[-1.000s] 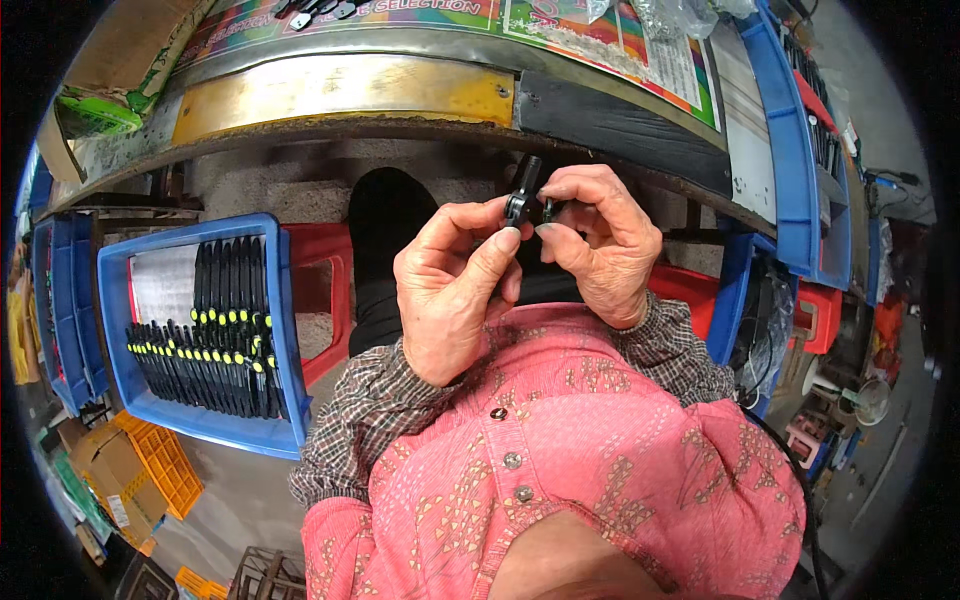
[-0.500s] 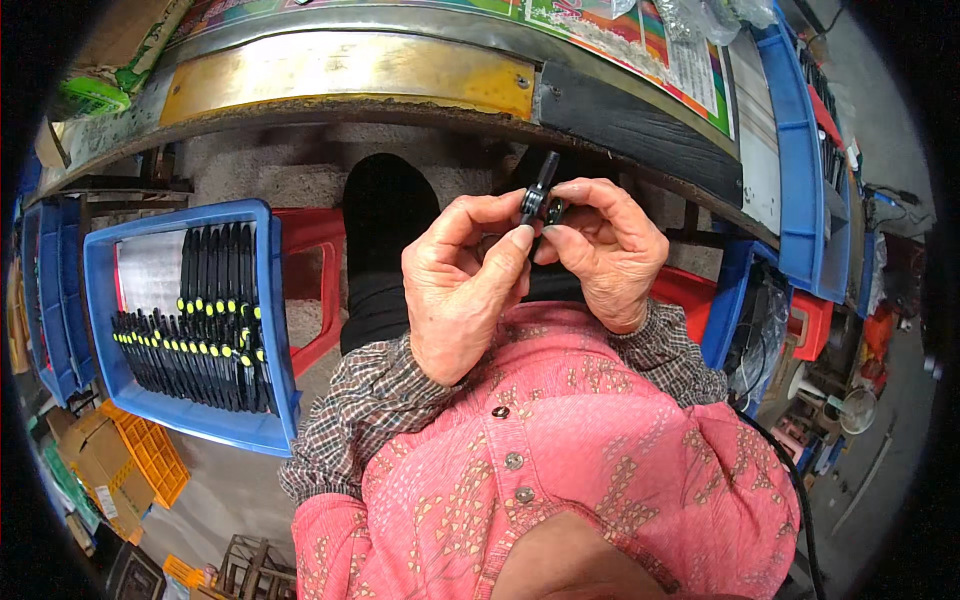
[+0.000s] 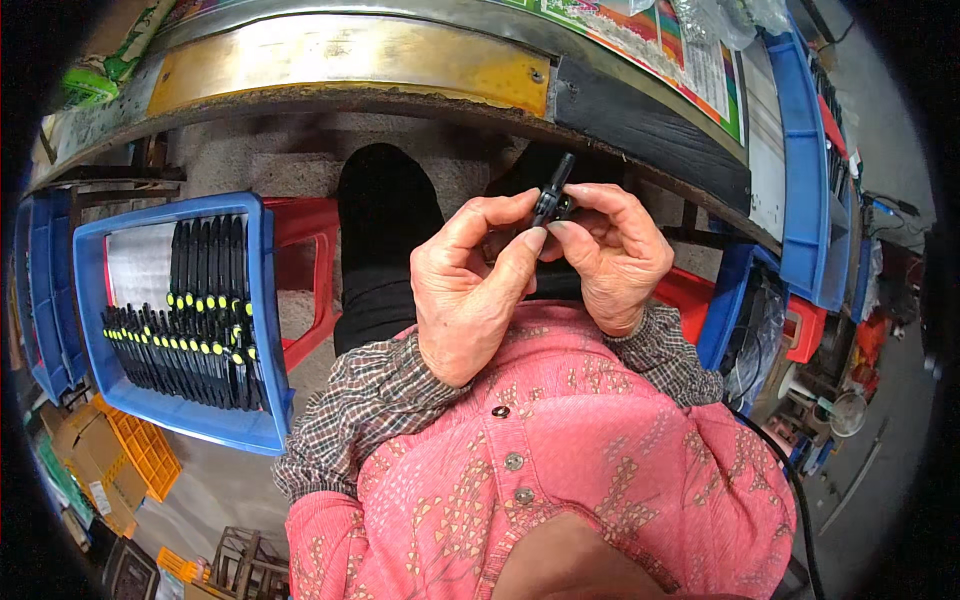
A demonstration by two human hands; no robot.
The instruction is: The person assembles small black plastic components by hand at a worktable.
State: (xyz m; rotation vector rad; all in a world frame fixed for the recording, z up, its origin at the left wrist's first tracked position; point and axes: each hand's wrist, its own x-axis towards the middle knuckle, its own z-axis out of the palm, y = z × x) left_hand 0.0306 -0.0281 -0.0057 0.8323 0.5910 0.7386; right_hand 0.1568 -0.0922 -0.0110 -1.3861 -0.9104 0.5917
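Observation:
Above my lap, my left hand [image 3: 478,280] pinches a small black part [image 3: 562,172] between thumb and fingers. The part has a straight stem pointing up and away from me, and a rounded joint in its middle. My right hand [image 3: 615,250] is closed at the right side of that joint. Its thumb and forefinger press a small dark round piece, partly hidden by the fingertips, against the black part. To my left, a blue plastic bin [image 3: 180,430] holds rows of slim black pieces [image 3: 205,260] with yellow-green round spots.
The worktable edge [image 3: 350,70], with a yellowed metal strip, runs across in front of me. Blue bins [image 3: 800,150] stand at the right, one with plastic wrapping. Red stools [image 3: 318,270] flank my legs. Cardboard boxes [image 3: 85,450] and an orange crate [image 3: 150,465] lie at lower left.
The round piece in my right hand has come closer to the black part, so the gap between them is smaller. Both hands have moved slightly right in the picture.

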